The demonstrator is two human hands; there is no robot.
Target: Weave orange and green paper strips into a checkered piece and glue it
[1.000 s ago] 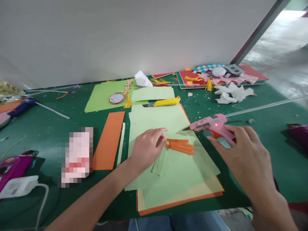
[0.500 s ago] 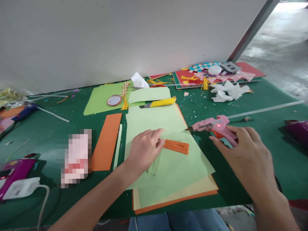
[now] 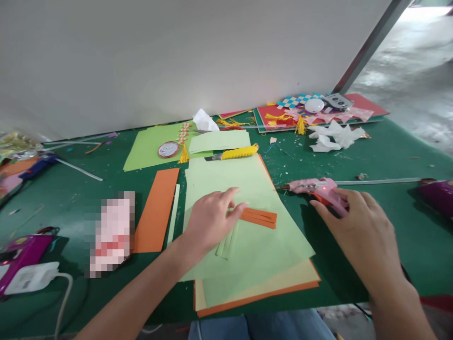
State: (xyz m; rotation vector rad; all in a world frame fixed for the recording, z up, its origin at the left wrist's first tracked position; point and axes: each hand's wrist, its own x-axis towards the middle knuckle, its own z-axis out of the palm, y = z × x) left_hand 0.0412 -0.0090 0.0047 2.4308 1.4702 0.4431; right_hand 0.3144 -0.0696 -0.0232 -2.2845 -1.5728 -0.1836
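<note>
My left hand rests on a stack of light green paper sheets, its fingers pressed together on the left end of several orange paper strips. Thin green strips lie under its palm. My right hand grips the handle of a pink hot glue gun, which lies low over the green table with its nozzle pointing left, a red light lit on its side. A clear glue stick sticks out behind it.
A yellow utility knife lies above the stack. An orange sheet lies left of it. Bright green paper with a round tape tin, crumpled white tissues, woven paper crafts and purple devices surround the work area.
My right hand has lowered the glue gun from a raised position down to the table surface. My left hand stays on the orange strips, with its fingers slightly shifted.
</note>
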